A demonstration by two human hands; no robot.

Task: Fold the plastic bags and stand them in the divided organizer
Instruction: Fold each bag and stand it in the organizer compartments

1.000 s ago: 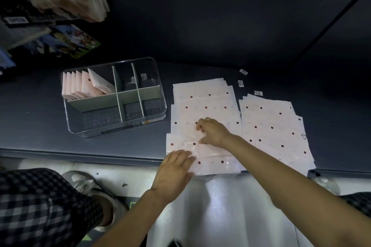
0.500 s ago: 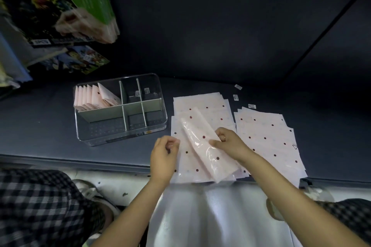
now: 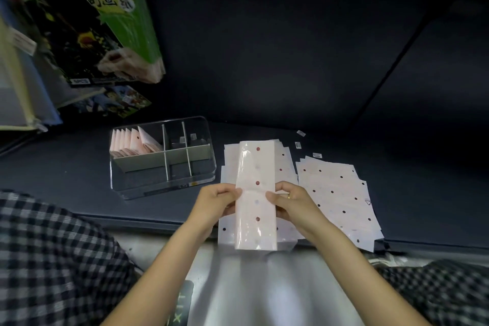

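A pale pink plastic bag with red dots, folded into a long narrow strip, is held upright above the shelf. My left hand pinches its left edge and my right hand pinches its right edge at mid-height. Under it lies a flat stack of dotted bags, with a second stack to the right. The clear divided organizer stands to the left; several folded bags stand in its rear left compartment.
Green and dark product packs hang at the upper left above the dark shelf. Small labels lie behind the right stack. My checked trouser legs are below the shelf's front edge.
Both hands lifted one bag off the left stack and folded it from a loose sheet into a narrow strip, now held upright between them. The camera tilted up.
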